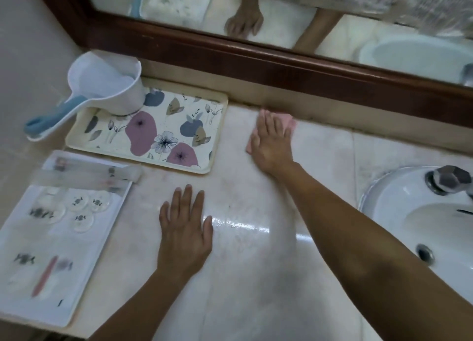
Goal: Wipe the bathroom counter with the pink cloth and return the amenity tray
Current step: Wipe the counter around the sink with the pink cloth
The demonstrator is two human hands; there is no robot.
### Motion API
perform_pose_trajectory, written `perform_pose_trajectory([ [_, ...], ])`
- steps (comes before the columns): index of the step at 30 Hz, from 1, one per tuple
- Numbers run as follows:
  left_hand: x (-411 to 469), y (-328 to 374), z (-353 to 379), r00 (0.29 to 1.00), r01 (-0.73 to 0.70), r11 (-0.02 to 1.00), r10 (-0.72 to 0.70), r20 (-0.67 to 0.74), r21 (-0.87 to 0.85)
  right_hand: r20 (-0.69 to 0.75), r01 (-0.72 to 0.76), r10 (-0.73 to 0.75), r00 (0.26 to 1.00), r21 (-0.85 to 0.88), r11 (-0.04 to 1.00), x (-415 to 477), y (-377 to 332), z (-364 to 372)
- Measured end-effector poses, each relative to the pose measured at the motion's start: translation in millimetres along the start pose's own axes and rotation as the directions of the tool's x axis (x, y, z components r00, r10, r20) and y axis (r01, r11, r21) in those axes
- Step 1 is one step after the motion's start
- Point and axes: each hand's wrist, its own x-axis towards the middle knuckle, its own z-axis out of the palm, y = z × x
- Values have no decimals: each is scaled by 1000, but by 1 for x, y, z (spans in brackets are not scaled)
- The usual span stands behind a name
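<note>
The right hand [272, 141] lies flat on the pink cloth [290, 121], fingers [268, 121] extended and close together, pressing it against the worktop [243, 264] at the back edge, just below the dark wooden mirror frame [230, 56]. A flat palm spreads the pressure, which suits wiping into that rear strip. The left hand [185, 228] rests palm down on the bare stone nearer the front, fingers slightly spread and holding nothing; it looks like a brace for the reach.

The white amenity tray [84, 284], carrying small round packets and a pink-handled item, sits at the left front edge, apparently set aside to free the middle. Behind it a floral tray [163, 130] lies empty but for a white water scoop with a blue handle [107, 84] resting on its far corner.

The worktop is pale polished stone with a glossy streak of reflected light between the two arms, possibly wet, and faint specks near the centre. A white basin [422, 228] with a metal tap [450, 179] is at the right. Wiping appears under way; the amenity tray is not yet returned.
</note>
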Motion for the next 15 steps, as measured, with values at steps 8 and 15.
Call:
perform_pose_trajectory([
  [8,2,-3,0,1000,13,1000,-13,-18,-17,77,263,-258,963,-55,963,24,-42,4],
  [15,0,-3,-1,999,-3,1000,3,-39,1,-17,95,-96,995,-63,994,-58,65,-5],
])
